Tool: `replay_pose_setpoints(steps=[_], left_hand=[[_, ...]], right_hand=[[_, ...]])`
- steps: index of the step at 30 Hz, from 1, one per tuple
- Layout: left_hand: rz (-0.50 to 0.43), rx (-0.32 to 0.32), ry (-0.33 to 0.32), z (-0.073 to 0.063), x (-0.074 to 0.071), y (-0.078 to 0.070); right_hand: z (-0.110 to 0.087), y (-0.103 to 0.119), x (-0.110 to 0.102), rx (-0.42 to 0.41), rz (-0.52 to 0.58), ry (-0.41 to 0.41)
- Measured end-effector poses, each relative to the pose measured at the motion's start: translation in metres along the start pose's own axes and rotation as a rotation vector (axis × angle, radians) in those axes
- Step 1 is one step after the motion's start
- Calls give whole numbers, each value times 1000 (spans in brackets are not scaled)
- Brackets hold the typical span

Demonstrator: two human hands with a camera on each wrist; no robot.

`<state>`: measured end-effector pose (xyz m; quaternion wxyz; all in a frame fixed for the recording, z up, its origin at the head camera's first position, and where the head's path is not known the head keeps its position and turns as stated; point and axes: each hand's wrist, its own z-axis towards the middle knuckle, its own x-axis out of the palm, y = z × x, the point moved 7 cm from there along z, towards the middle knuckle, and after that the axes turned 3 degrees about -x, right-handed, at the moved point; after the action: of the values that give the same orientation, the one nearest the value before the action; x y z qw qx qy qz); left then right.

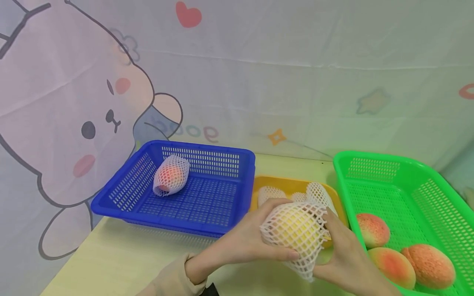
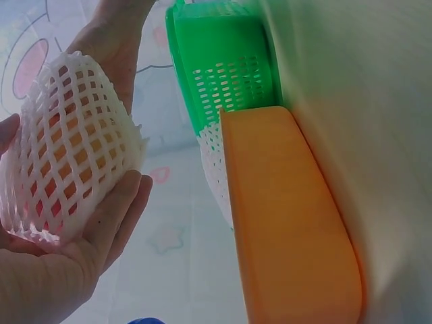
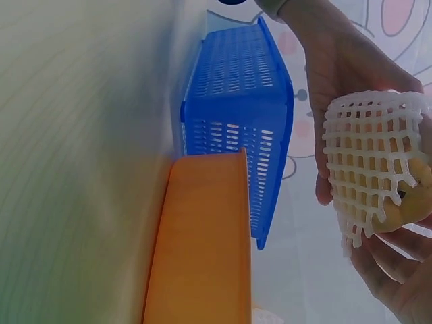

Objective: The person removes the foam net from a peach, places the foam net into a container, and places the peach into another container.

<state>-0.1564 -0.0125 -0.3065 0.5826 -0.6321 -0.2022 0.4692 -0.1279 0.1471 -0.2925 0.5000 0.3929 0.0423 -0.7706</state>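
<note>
Above the table, a yellow-and-red peach sits in a white foam net sleeve. My left hand grips its left side, with the thumb across the front. On the other side my right hand holds the sleeve's edge. The left wrist view shows the netting stretched around the fruit, its red part toward the left hand. In the right wrist view, part of the peach shows bare at the sleeve's open end, beside the right hand's fingers.
A blue basket at left holds one netted peach. Behind my hands, an orange tray holds several white foam sleeves. The green basket at right contains several bare peaches. A printed cloth hangs behind the table.
</note>
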Motion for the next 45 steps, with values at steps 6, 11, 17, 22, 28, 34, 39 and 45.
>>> replay_pose_setpoints(steps=[6, 11, 17, 22, 28, 34, 39, 45], left_hand=[[10, 18, -2, 0, -3, -1], [42, 14, -7, -1, -6, -3], [72, 2, -14, -2, -11, -5], [83, 16, -28, -1, -15, -7], [97, 42, -50, 0, -19, -10], [105, 52, -59, 0, -22, -10], [105, 47, -62, -1, -23, -10], [101, 47, -64, -1, -25, -11]], right_hand=[[0, -1, -1, 31, -31, 13], [-2, -2, -2, 52, -70, 13], [-1, -2, -2, 16, -55, -8], [0, -1, -3, -1, -23, -5], [1, -1, -5, 24, -38, 10], [2, -1, -6, 57, -58, 33], [3, -2, -6, 100, -70, 59], [3, -4, -8, 135, -73, 54]])
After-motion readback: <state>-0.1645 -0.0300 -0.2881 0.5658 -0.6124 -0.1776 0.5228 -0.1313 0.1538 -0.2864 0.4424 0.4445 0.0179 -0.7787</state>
